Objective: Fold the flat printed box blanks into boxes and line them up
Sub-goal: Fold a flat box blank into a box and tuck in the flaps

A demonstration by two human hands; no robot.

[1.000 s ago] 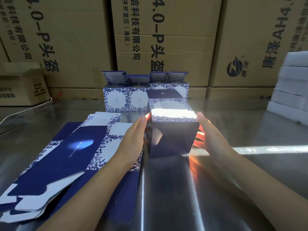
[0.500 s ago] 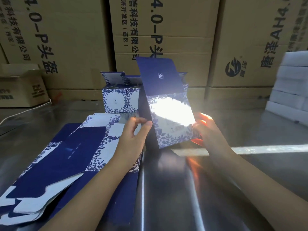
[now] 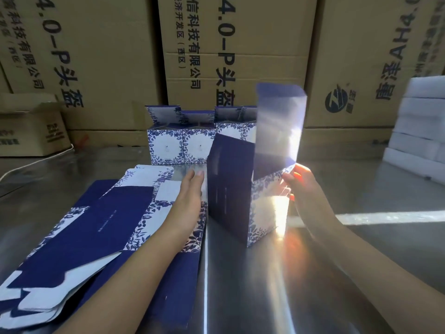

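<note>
My right grip (image 3: 299,186) pinches the right wall of the upright box (image 3: 230,189) on the surface (image 3: 240,290), lid raised; my left grip (image 3: 190,191), fingers straight, lies open beside its left wall. Far cartons (image 3: 260,34) read "4.0-P头盔".

A shiny metal table (image 3: 361,184) is crossed on its right by a bright strip of sunlight (image 3: 385,216). Large printed brown cartons (image 3: 240,56) are stacked behind the table's far edge. A smaller open carton (image 3: 29,131) and a white cable (image 3: 36,162) are seen at its far left, and white foam blocks (image 3: 419,131) are piled on its far right.
</note>
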